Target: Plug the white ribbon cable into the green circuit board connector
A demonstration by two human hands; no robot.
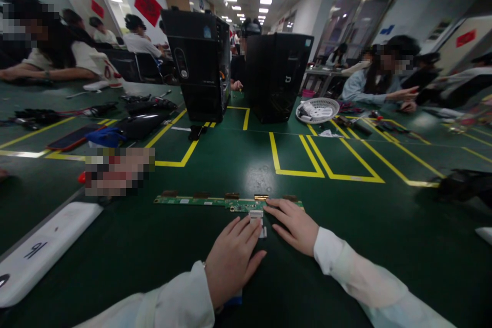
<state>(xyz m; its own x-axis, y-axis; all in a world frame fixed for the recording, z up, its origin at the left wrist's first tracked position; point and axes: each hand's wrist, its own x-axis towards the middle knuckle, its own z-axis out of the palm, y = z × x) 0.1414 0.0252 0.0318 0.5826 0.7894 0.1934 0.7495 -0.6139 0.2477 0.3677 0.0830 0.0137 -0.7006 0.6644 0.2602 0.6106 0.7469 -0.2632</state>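
A long, narrow green circuit board (207, 202) lies crosswise on the green table, with several brown-gold flex tabs along its far edge. At its near side a white flat ribbon cable (257, 214) meets it. My left hand (234, 256) rests over this cable, fingers stretched forward on it and thumb apart. Under my left wrist a bit of something blue (235, 299) shows. My right hand (294, 225) lies palm down at the board's right part, fingers spread, the fingertips touching the board near a gold tab. Part of the board's right end is hidden by that hand.
Two black computer towers (196, 72) stand ahead. A white basket (317, 110) of small parts sits to their right. Yellow tape (300, 173) marks the table. At left lie a white device (49, 246), a blue cloth-like item (105, 136) and cables. Other people sit on both sides.
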